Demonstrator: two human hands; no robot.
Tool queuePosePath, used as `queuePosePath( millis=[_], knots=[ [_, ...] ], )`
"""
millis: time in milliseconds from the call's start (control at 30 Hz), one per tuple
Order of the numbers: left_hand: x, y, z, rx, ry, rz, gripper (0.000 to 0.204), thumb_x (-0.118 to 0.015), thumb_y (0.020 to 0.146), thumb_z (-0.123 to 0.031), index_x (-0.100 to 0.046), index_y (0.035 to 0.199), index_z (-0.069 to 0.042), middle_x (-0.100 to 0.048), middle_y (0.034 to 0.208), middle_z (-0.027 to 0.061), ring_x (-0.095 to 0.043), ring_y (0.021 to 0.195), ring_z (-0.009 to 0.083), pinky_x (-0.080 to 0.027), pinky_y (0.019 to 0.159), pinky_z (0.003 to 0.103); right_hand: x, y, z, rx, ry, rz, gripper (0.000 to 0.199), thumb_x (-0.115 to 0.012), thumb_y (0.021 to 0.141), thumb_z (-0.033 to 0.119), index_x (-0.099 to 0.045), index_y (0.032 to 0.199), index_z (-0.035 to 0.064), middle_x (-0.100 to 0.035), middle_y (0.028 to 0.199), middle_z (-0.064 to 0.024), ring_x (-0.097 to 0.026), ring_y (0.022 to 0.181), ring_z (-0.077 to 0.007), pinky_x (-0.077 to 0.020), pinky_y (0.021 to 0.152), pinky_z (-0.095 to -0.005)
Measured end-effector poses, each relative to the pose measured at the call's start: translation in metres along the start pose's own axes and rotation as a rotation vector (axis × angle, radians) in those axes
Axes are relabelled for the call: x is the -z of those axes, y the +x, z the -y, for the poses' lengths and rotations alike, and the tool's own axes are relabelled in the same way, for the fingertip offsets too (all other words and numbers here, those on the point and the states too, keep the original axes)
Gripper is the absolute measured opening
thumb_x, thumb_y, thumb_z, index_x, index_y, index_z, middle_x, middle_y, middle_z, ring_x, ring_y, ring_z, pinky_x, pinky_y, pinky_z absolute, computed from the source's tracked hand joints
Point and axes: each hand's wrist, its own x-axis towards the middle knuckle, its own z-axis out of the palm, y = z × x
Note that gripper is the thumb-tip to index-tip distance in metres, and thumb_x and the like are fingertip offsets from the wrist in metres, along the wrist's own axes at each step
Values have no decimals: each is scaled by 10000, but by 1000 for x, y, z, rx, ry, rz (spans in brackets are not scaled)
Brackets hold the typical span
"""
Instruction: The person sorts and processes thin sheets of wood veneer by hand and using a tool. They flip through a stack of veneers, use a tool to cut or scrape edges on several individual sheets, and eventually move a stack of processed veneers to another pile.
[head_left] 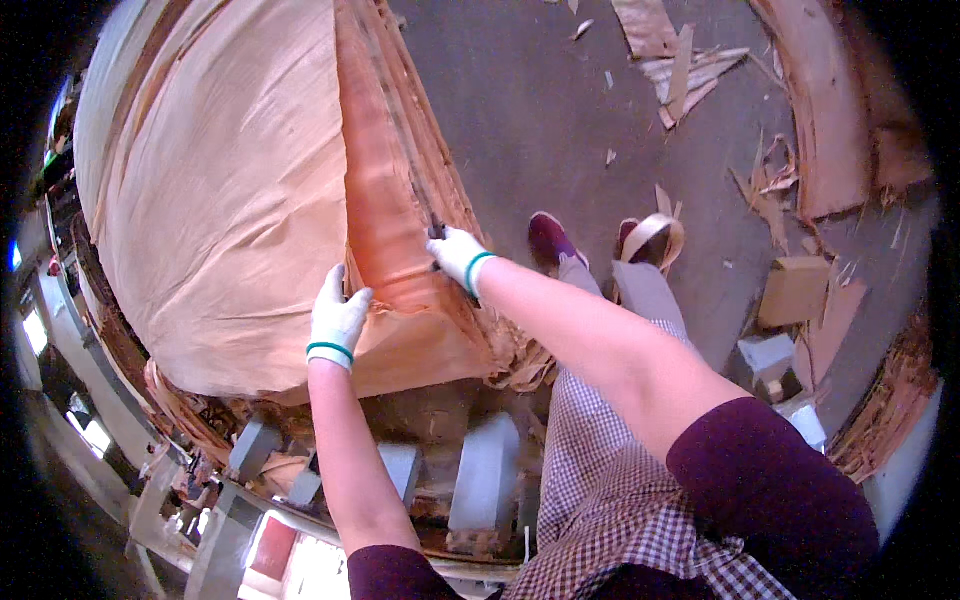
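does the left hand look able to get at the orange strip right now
Probably yes: the left hand is close beside the orange strip, and nothing visible covers its middle. The right hand, closed around a dark object, sits at the opposite edge, leaving the near side free.

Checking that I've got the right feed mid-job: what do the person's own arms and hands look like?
The left hand and right hand wear matching white fabric gloves, each with a narrow teal-green band at the wrist. The forearms are bare up to dark maroon sleeves ending near the elbows. No cables show.
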Motion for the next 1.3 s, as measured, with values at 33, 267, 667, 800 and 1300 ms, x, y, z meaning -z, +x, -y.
queuePosePath(
  millis=[33, 267, 667, 800, 1300],
  knots=[
    [8, 1, 18, -62, 121, 20, 690, -664, 762, -273, -379, 1306, 40, -501, 1236, 235, -536, 1077, 290, -422, 906, 366, -20, -10, -1, -30, -46, 6, 300, -553, 843, 200, -586, 1082, 22, -628, 856, -72, -568, 732, -201, -454, 682, -326],
    [-5, 5, -43, -74, 674, -277, 838, -689, 695, -501, -372, 1320, -40, -484, 1187, 236, -497, 1106, 373, -425, 912, 418, -54, -95, 35, -425, 554, 466, 170, -554, 850, 217, -547, 936, 70, -527, 661, -26, -486, 552, -122, -386, 464, -271],
    [89, 11, 2, 8, -249, -177, 249, -637, 808, -99, -612, 998, 60, -642, 881, 51, -565, 772, 116, -457, 699, 268, -43, -122, 30, -243, 281, 270, 401, -477, 795, 72, -522, 1185, -10, -615, 1042, -154, -638, 680, -226, -519, 617, -312],
    [71, 16, -21, -47, -70, -141, 241, -649, 795, -111, -623, 964, 59, -646, 830, 56, -559, 737, 107, -460, 680, 267, -36, -111, -5, -150, -399, 540, 346, -499, 686, 110, -635, 982, -6, -651, 778, -186, -633, 669, -299, -495, 628, -388],
    [35, 14, -25, -146, 135, -182, 261, -599, 781, -80, -614, 1020, 23, -669, 859, 151, -635, 795, 183, -471, 755, 303, -67, -53, 21, -145, 128, 332, 213, -533, 734, 102, -555, 924, 8, -558, 650, -64, -531, 552, -175, -434, 511, -319]
  ],
)
